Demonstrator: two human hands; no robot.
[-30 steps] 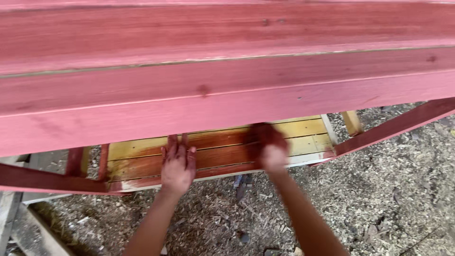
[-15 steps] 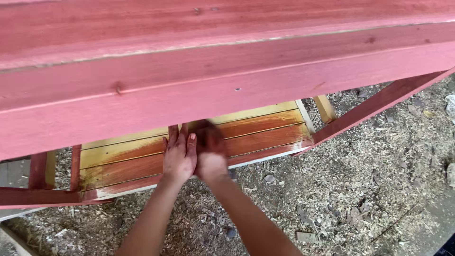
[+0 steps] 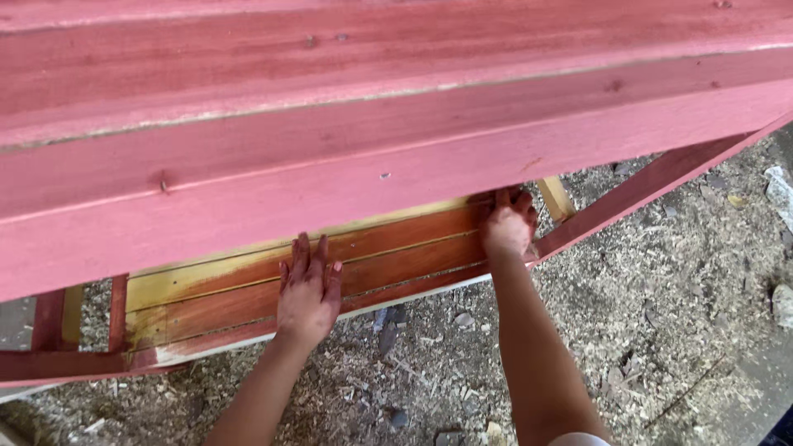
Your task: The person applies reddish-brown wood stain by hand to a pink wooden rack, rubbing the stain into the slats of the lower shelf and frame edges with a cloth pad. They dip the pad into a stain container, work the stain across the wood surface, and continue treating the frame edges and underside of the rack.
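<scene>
My left hand [image 3: 309,291] lies flat, fingers stretched out, on the lower wooden panel [image 3: 396,248], which is stained orange-brown with a pale yellow strip along its top. My right hand [image 3: 509,225] is at the panel's right end, just under the edge of the big red-stained boards [image 3: 372,140]. Its fingers are curled over a dark red rag [image 3: 500,198] pressed against the wood. Both hands are smeared with red stain. The rag is mostly hidden by the fingers and the board above.
A red-stained diagonal rail [image 3: 652,186] runs up to the right. Red and yellow uprights [image 3: 74,318] stand at the left. The ground [image 3: 661,330] below is covered in sawdust, wood chips and small stones.
My right hand has slid to the right along the panel, from beside my left hand to the panel's right end. My left hand stays flat on the wood.
</scene>
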